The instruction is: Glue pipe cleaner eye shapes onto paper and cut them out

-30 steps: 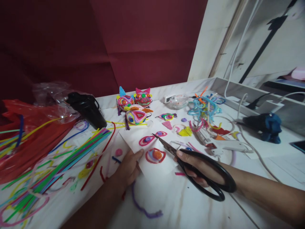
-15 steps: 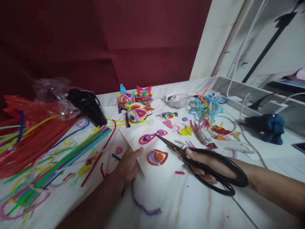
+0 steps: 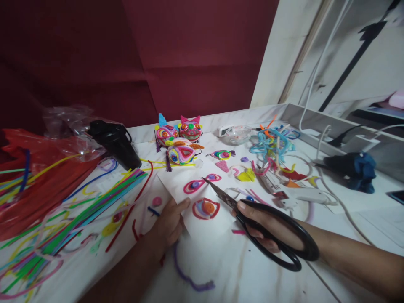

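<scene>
My left hand (image 3: pixel 170 219) pinches the left edge of a white sheet of paper (image 3: pixel 176 185), thumb on top. Stuck or lying on the paper are a pink-rimmed figure-eight shape with purple centres (image 3: pixel 202 183) and a red-rimmed eye shape with an orange middle (image 3: pixel 206 208). My right hand (image 3: pixel 260 223) grips black-handled scissors (image 3: pixel 268 223), whose blades look closed. Their tip hangs over or on the pink shape; I cannot tell whether it touches. A short pink strip (image 3: pixel 238 232) lies beside the scissors, partly under them.
Behind the paper stand several colourful animal-face ornaments (image 3: pixel 181 151). Bundled pipe cleaners (image 3: pixel 78 219) and a black bottle (image 3: pixel 115 143) are at left. On the right lie a white glue gun (image 3: pixel 303 194), its cable, tangled blue pipe cleaners (image 3: pixel 271 141) and a dark blue item (image 3: pixel 350 170).
The scissors and my right hand have shifted slightly left and down. More of the small blue piece behind the blades now shows. My left hand keeps its hold on the paper.
</scene>
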Demonstrator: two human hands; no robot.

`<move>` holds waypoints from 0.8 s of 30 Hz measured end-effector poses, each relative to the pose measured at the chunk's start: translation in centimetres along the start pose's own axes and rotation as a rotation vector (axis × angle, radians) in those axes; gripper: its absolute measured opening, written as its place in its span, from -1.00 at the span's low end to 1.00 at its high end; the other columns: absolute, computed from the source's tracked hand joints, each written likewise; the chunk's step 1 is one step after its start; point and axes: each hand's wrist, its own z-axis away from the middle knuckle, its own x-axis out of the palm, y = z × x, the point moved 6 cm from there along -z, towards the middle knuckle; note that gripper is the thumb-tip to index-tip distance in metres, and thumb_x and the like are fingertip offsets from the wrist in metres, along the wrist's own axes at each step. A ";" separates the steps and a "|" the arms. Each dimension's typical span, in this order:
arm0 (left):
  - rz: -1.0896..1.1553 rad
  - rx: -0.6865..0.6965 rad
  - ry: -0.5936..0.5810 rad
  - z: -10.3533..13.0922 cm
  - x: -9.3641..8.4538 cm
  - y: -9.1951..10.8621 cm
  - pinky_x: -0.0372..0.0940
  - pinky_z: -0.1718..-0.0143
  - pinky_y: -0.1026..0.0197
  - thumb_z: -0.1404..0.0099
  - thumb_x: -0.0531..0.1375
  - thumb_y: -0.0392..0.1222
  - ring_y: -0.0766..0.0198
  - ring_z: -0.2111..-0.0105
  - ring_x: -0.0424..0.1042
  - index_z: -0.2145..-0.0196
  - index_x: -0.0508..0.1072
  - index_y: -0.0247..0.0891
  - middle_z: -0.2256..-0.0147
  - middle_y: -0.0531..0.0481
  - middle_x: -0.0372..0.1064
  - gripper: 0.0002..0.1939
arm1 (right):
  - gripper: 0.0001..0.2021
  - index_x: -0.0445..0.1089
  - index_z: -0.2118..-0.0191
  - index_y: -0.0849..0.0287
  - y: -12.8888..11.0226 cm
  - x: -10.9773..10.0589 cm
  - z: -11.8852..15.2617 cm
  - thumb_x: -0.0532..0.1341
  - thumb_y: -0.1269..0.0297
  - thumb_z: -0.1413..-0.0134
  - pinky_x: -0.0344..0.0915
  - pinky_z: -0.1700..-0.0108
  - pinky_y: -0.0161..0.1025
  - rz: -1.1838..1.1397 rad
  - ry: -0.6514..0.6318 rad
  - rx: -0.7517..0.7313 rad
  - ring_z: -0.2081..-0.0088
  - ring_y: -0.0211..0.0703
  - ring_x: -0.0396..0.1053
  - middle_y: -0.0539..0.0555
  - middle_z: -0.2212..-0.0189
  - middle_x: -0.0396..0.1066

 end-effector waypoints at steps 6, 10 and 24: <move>0.030 0.000 -0.031 -0.4 -0.1 -0.3 0.50 0.13 0.06 -0.18 0.32 -0.43 0.04 0.28 0.63 -0.06 0.42 -0.29 0.30 -0.10 0.61 -0.53 | -0.21 0.10 0.58 0.11 0.3 0.7 -0.2 0.09 -0.68 0.27 -0.11 0.70 -0.40 -0.033 0.039 0.005 0.74 -0.44 -0.06 -0.17 0.75 0.03; 0.026 0.014 -0.064 -0.5 -0.2 -0.4 0.51 0.15 0.07 -0.18 0.33 -0.43 0.03 0.28 0.63 0.00 0.46 -0.30 0.31 -0.10 0.61 -0.58 | -0.22 0.19 0.41 0.08 0.5 1.4 -0.5 0.16 -0.65 0.31 -0.07 0.71 -0.40 -0.128 0.043 -0.010 0.74 -0.42 -0.04 -0.20 0.69 0.08; 0.019 0.007 -0.171 0.3 0.5 -0.1 0.50 0.16 0.12 -0.01 0.46 -0.36 0.01 0.22 0.62 -0.10 0.42 -0.25 0.25 -0.09 0.62 -0.32 | -0.19 0.12 0.57 0.10 1.5 3.0 -1.1 0.06 -0.71 0.32 -0.15 0.74 -0.37 -0.164 0.082 -0.014 0.77 -0.42 -0.09 -0.16 0.78 0.00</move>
